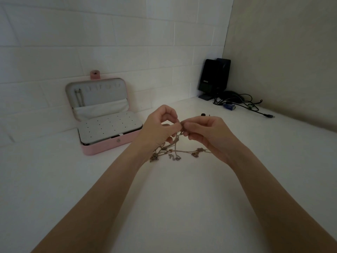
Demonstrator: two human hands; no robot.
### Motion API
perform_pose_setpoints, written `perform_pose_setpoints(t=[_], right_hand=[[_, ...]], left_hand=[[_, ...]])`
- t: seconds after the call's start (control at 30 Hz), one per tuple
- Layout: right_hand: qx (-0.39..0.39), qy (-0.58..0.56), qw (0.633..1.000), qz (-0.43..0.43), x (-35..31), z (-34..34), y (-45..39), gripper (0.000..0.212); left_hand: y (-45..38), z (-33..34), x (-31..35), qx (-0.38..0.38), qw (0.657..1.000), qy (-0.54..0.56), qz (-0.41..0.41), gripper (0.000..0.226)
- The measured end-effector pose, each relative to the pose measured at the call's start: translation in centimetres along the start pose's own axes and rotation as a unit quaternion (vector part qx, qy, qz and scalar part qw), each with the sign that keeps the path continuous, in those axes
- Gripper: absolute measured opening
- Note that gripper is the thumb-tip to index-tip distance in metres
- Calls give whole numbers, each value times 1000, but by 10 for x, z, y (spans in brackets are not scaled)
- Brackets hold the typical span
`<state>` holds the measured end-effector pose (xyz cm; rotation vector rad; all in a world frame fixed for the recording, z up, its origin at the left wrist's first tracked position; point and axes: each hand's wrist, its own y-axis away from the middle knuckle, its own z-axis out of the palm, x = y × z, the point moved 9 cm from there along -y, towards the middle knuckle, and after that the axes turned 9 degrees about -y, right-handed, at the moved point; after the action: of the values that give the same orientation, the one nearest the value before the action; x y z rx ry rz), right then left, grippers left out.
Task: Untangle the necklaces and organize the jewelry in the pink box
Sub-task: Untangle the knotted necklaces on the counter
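Observation:
A tangle of thin gold-toned necklaces [175, 152] hangs from my fingers and trails onto the white table. My left hand [158, 125] and my right hand [204, 132] meet above it, each pinching the chain at the knot near the middle. The pink jewelry box [109, 147] stands open at the left, its lid leaning on the wall. One chain [79, 96] hangs from a hook inside the lid. A grey perforated panel covers the box's base.
A black speaker [214, 77] stands in the back right corner with a heap of black cables [240, 103] and a blue plug beside it. A small dark object [203, 114] lies just beyond my right hand. White brick wall behind, beige wall at right.

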<state>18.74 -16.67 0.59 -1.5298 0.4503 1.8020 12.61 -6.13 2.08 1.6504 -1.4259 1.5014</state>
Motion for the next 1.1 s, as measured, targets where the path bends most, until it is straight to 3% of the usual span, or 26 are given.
perform_pose_setpoints(t=[0.27,0.67,0.77,0.83,0.9,1.1], right_hand=[[31,176,983,-34,-7,-1,0,7],[-20,76,993,92,13,3,5,17],[-17,105,989,105,17,2,5,7],[-10,132,986,101,15,0,5,12],[-4,136,987,83,10,-2,4,15],[25,88,996,20,-4,-4,2,19]], left_hand=[[0,1,-10,6,999,2,-40,19],[2,16,-11,-91,994,14,-61,21],[1,18,-1,-81,993,-88,16,26],[2,22,5,-72,974,-199,79,28],[3,21,5,-63,965,-239,92,27],[2,14,-8,-73,992,-98,-10,20]])
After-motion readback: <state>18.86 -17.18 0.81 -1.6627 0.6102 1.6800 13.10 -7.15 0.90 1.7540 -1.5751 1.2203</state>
